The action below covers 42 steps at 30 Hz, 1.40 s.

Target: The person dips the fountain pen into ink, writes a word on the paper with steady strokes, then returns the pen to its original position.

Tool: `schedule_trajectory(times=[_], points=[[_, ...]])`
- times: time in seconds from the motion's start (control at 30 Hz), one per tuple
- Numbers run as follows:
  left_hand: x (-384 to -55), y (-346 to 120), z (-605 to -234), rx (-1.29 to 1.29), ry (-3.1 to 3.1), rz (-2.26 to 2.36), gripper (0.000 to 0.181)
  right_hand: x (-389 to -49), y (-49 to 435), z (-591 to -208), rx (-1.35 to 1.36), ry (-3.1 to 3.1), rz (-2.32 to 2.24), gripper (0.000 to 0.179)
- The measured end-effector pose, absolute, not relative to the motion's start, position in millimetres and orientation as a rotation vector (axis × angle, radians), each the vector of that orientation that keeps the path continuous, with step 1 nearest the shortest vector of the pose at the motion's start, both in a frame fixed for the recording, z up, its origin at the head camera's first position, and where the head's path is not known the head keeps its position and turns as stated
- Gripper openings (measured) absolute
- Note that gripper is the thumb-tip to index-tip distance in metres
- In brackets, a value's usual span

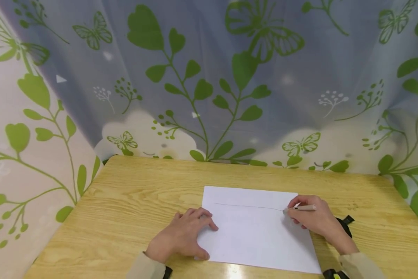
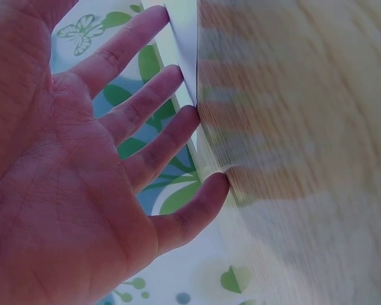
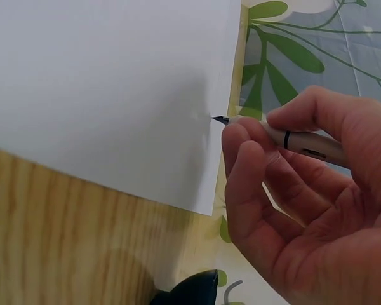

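A white sheet of paper (image 1: 254, 236) lies flat on the wooden table, with one thin, nearly level line drawn across its upper part. My right hand (image 1: 315, 217) pinches a fountain pen (image 1: 304, 208) between thumb and fingers at the sheet's right side. The pen's dark nib (image 3: 221, 119) meets the paper at the line's right end. On the sheet's left edge my left hand (image 1: 186, 234) rests with fingers spread. In the left wrist view the fingertips (image 2: 189, 115) touch down at the paper's edge and on the wood.
The wooden table (image 1: 125, 201) reaches back to a curtain (image 1: 202, 89) printed with green leaves and butterflies, which also hangs at the left and right. A black object (image 1: 345, 226) sits on the table behind my right wrist, partly hidden.
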State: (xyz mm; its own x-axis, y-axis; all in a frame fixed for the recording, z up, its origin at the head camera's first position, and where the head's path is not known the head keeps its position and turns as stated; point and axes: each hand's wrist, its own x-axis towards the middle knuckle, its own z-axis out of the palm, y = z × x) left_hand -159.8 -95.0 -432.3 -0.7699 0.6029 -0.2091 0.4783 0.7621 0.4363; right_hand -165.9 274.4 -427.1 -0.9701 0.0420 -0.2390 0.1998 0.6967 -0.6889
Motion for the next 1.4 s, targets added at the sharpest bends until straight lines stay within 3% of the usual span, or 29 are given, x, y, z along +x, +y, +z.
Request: schedule_trajectory(times=[0.93, 1.4], points=[[-158, -95, -431, 0.827, 2.615, 0.527, 0.057, -161, 288, -424, 0.158, 2.722, -1.095, 0.021], [-159, -95, -432, 0.862, 2.64, 0.505, 0.057, -178, 276, -430, -0.094, 2.697, -1.357, 0.025]])
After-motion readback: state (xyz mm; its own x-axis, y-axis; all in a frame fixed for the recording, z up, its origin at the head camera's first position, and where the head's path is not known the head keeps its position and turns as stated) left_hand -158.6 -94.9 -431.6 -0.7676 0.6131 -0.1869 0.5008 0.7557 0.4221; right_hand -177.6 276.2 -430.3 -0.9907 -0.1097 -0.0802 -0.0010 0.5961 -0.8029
